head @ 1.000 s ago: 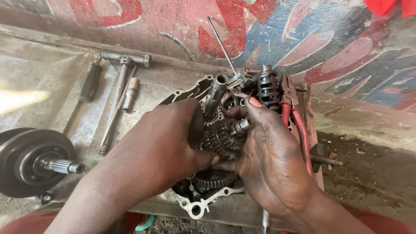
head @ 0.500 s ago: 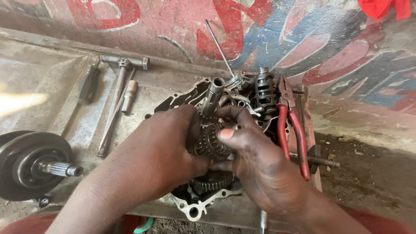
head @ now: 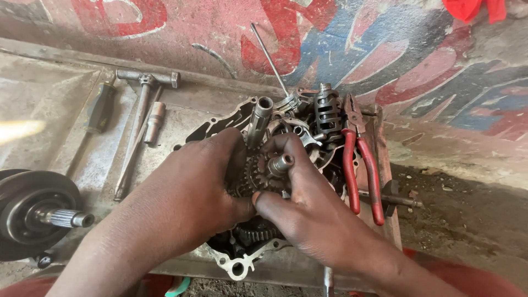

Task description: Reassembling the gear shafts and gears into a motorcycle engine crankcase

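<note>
Red-handled pliers (head: 363,170), T-handle wrench (head: 144,104), screwdriver (head: 100,107) lie nearby.

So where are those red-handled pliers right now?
The red-handled pliers lie right of centre in the head view, across the right edge of the engine case, just right of the person's right hand and beside the dark grooved drum.

soft, even daylight, fairly bright; a blown-out sun patch glares at the left edge. shadows are faint under the hands. focus is sharp centrally, with slight wide-angle stretch toward the corners.
</note>
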